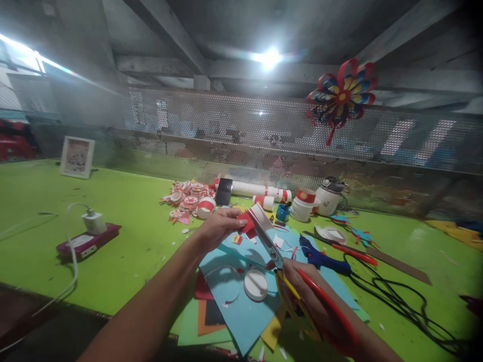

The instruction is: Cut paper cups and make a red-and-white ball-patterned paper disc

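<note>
Pinched in my left hand [221, 227] is a red and white curved paper piece [260, 215], perhaps part of a paper cup, held above the blue paper. My right hand [300, 281] grips a pair of scissors [277, 256] with red and yellow handles. Their metal blades reach up to the red part of the piece; whether they are fully closed cannot be made out. Below the hands lie a round white lid-like disc [255, 285] and small paper scraps on blue sheets [245, 322].
A blue glue gun [326, 259] with a black cord and a red-handled knife-like tool [354, 253] lie right. Behind are decorated paper discs [188, 196], a phone [224, 191], a white tube [249, 189] and a bottle [328, 198]. A power strip [88, 244] sits left.
</note>
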`<state>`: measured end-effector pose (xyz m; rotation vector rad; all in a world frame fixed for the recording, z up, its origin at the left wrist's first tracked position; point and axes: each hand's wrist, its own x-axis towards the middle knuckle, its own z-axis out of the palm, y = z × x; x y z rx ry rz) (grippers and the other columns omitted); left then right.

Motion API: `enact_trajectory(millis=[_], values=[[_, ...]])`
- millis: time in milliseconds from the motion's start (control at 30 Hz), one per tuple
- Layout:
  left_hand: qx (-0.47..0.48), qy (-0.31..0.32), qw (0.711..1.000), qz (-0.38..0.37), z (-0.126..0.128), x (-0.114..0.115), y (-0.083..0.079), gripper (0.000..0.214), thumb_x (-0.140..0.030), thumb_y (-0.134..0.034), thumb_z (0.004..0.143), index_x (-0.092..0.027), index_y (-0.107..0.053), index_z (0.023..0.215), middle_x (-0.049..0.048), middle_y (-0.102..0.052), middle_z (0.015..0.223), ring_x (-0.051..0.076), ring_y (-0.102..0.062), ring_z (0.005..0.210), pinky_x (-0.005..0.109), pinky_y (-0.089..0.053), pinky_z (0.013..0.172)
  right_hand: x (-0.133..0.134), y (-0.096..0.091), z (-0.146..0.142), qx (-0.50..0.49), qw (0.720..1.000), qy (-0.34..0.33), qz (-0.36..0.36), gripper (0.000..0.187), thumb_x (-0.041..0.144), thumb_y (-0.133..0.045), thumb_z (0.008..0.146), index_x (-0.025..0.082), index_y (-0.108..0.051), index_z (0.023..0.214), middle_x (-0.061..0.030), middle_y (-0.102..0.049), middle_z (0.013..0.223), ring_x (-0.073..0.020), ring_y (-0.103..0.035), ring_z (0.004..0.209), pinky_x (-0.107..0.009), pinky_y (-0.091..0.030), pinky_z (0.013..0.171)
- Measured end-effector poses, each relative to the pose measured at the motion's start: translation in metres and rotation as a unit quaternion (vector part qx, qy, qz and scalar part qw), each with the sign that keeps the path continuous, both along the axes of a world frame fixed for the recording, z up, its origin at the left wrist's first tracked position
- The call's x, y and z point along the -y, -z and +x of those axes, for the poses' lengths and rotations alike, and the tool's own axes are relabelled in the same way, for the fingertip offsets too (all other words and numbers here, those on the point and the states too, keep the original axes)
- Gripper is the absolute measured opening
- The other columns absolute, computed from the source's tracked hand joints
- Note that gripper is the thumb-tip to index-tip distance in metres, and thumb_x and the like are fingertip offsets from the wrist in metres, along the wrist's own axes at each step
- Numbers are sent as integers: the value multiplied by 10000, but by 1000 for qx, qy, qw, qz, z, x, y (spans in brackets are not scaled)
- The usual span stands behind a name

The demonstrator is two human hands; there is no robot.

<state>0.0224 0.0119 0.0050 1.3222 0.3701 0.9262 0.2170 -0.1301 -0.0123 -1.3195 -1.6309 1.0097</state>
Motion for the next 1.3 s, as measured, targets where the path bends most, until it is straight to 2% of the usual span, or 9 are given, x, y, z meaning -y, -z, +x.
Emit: enact_trajectory(millis=[167,300,467,633,900,1067,1300], values=[[-10,8,1000,-6,3,3,-1,95,-170,-680,648,-97,-623,631,20,-556,604,100,-464,578,260,-308,593,-3,4,0,-29,999,-9,-21,472,555,-342,907,183,-449,638,29,-405,616,-92,-355,546,-218,-357,523],[-11,7,1000,-8,3,3,0,97,-172,-679,649,-97,-619,639,17,-554,608,98,-461,580,259,-305,595,-4,9,-2,-22,1000,13,-15,479,548,-341,911,178,-480,640,33,-392,591,-91,-342,534,-208,-332,492],[-18,13,1000,-13,1,1,1,97,-164,-680,654,-82,-628,661,21,-553,624,97,-470,591,261,-322,619,-3,2,-3,11,999,34,2,497,602,-384,867,178,-533,654,25,-424,582,-104,-378,533,-214,-358,491],[-21,22,999,-15,0,-2,4,117,-173,-699,655,-80,-628,655,23,-557,632,95,-475,591,261,-336,621,-4,1,-3,21,999,46,-3,501,622,-391,852,177,-543,680,20,-436,589,-105,-376,524,-215,-334,466],[-33,11,999,-30,-2,-4,4,94,-144,-691,655,-81,-624,634,22,-559,609,89,-474,574,256,-335,596,-11,4,-7,38,999,1,-2,484,579,-311,905,193,-431,640,52,-363,526,-96,-337,491,-235,-294,495],[-56,1,997,-44,-4,-10,7,113,-137,-702,634,-85,-610,592,26,-562,596,96,-488,577,255,-348,590,-14,1,-8,52,999,6,-5,458,548,-344,907,195,-453,636,52,-377,506,-101,-346,484,-240,-273,489],[-99,-25,993,-53,-6,-14,9,128,-133,-719,605,-86,-607,564,68,-618,610,135,-564,610,259,-382,591,-24,9,-8,-11,999,22,-41,514,588,-374,872,202,-386,533,48,-344,450,-93,-313,408,-246,-265,426]])
